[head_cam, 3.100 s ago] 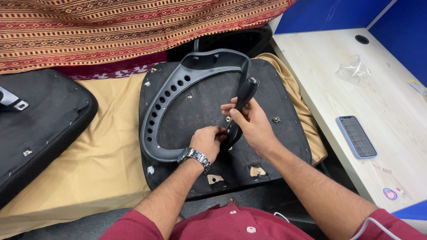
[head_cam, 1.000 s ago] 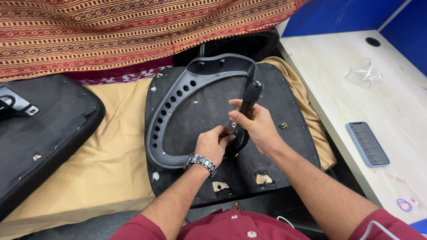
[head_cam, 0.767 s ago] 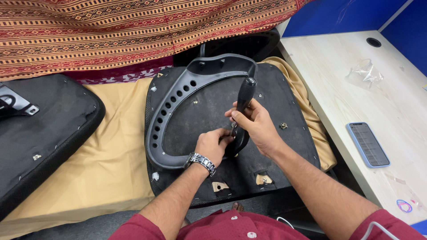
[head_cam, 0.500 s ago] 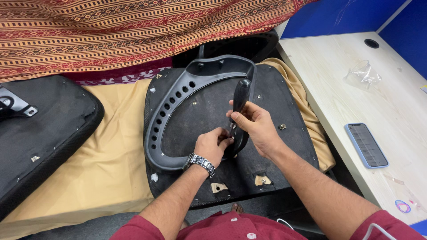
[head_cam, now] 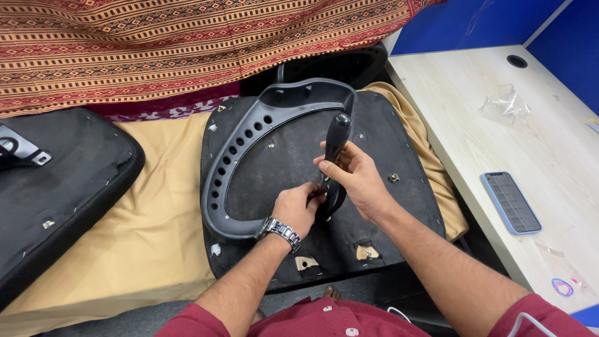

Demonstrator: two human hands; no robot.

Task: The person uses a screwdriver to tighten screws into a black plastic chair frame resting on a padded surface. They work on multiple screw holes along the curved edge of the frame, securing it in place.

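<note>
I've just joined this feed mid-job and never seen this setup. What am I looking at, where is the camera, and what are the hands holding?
There is no machine here: a person works with two bare hands, filmed by one camera on their head looking down. The right hand holds a black tool handle, probably a screwdriver, standing nearly upright. The left hand, with a wristwatch, pinches at the tool's lower end, which is hidden. Under them lies an upturned black chair seat with a grey curved armrest bracket, on tan cloth. A phone lies on the desk at right.

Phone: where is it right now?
The phone lies flat on the pale desk at the right of the head view, near its front edge, right of the right hand.
</note>
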